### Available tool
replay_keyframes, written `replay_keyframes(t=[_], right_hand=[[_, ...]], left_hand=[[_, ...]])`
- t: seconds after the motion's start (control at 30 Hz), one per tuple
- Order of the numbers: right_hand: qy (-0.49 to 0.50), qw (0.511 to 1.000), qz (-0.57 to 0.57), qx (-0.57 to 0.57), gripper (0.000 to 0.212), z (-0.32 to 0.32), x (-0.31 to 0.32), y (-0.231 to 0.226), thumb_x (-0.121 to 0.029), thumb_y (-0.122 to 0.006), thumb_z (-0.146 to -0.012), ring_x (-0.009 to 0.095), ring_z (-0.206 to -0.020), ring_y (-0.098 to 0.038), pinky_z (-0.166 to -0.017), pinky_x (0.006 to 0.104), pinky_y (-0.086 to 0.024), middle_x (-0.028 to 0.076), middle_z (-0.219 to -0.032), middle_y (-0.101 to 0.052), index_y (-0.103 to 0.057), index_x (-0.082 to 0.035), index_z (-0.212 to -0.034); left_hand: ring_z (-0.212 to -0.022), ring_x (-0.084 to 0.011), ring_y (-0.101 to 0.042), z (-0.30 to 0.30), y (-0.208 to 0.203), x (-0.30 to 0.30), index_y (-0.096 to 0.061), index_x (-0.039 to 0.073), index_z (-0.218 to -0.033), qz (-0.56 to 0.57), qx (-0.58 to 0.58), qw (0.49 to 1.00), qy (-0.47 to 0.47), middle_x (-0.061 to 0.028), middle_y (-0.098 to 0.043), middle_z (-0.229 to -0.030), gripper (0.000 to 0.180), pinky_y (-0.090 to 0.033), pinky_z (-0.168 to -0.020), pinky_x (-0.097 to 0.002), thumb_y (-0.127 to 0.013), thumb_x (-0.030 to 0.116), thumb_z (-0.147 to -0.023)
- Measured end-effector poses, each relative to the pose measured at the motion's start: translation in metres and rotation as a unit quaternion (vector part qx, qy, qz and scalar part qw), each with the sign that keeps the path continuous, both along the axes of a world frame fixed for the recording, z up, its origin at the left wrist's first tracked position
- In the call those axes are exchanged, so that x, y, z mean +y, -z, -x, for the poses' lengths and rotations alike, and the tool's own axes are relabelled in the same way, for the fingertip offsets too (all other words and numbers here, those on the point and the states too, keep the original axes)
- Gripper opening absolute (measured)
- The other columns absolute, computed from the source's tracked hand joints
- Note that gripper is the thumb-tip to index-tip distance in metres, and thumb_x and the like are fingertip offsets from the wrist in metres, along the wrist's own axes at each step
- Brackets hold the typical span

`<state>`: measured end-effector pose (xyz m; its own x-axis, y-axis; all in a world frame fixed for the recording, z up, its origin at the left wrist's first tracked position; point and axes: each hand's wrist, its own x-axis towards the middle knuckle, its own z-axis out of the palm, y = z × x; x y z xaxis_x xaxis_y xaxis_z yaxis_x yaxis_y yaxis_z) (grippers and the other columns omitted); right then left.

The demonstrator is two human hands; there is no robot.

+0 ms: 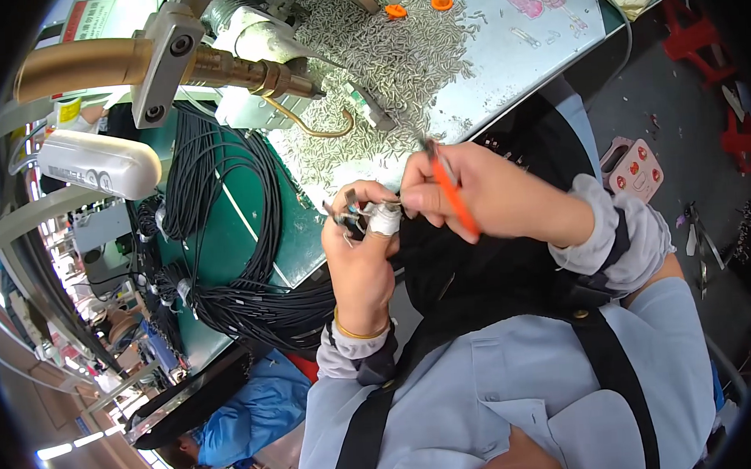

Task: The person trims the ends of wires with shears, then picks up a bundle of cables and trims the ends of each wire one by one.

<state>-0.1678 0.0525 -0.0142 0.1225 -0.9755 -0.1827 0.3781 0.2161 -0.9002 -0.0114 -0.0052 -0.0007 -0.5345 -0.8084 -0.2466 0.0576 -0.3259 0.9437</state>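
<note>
My left hand (359, 269) is closed in a pinch around a small bundle of thin dark wire ends (351, 217), with a bit of blue showing among them. White tape (384, 220) wraps one of its digits. Close beside it, my right hand (500, 190) has its fingers curled around an orange-handled hand tool (453, 195). The tool's dark tip points up toward the bench, and its kind is blurred. My right fingertips meet the left ones near the tape; what lies between them is too small to make out.
Many small silver metal pieces (383, 51) cover the white bench top (511, 66). Two orange round parts (441, 2) lie at the back. A brass-coloured machine arm (214, 69) overhangs the bench at left. Black cable coils (250, 198) rest on a green surface. Red stools (695, 39) stand at right.
</note>
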Motion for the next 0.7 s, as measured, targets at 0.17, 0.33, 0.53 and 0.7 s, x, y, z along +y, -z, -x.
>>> replay_keyframes(t=[0.17, 0.33, 0.53, 0.7], right_hand=[[0.179, 0.629, 0.414, 0.633, 0.009, 0.007, -0.001, 0.006, -0.015, -0.058, -0.073, 0.009, -0.039, -0.041, -0.037, 0.0216, -0.032, -0.003, -0.055, -0.044, -0.059, -0.009, -0.078], [0.198, 0.651, 0.415, 0.604, 0.018, 0.013, -0.002, -0.001, -0.016, -0.058, -0.064, 0.010, -0.041, -0.042, -0.037, 0.0217, -0.031, -0.004, -0.054, -0.041, -0.059, -0.012, -0.082], [0.209, 0.675, 0.373, 0.601, 0.020, 0.001, 0.006, 0.002, -0.008, -0.059, -0.066, 0.012, -0.044, -0.048, -0.040, 0.0235, -0.035, -0.001, -0.056, -0.046, -0.057, -0.009, -0.086], [0.239, 0.810, 0.284, 0.453, 0.017, -0.015, 0.007, 0.014, -0.002, -0.058, -0.071, 0.017, -0.049, -0.052, -0.044, 0.0247, -0.039, 0.002, -0.060, -0.050, -0.055, -0.006, -0.088]], left_hand=[[-0.048, -0.0009, -0.036, -0.006, -0.006, -0.008, -0.054, 0.004, -0.089, -0.187, 0.071, 0.979, 0.043, 0.0005, -0.052, -0.072, 0.015, -0.022, -0.040, -0.0169, -0.059, -0.003, -0.076], [-0.048, -0.0003, -0.035, -0.005, -0.012, -0.006, -0.055, 0.003, -0.090, -0.086, -0.062, 0.994, 0.022, 0.0019, -0.050, -0.072, 0.017, -0.022, -0.041, -0.0164, -0.062, -0.002, -0.074], [-0.052, -0.0016, -0.039, -0.004, -0.006, -0.001, -0.055, 0.001, -0.089, 0.043, -0.125, 0.991, 0.004, 0.0009, -0.052, -0.075, 0.019, -0.028, -0.045, -0.0164, -0.060, -0.006, -0.072], [-0.058, -0.0040, -0.043, 0.006, 0.002, 0.012, -0.055, 0.000, -0.089, 0.390, -0.134, 0.911, -0.030, -0.0003, -0.052, -0.076, 0.023, -0.032, -0.050, -0.0169, -0.059, -0.009, -0.069]])
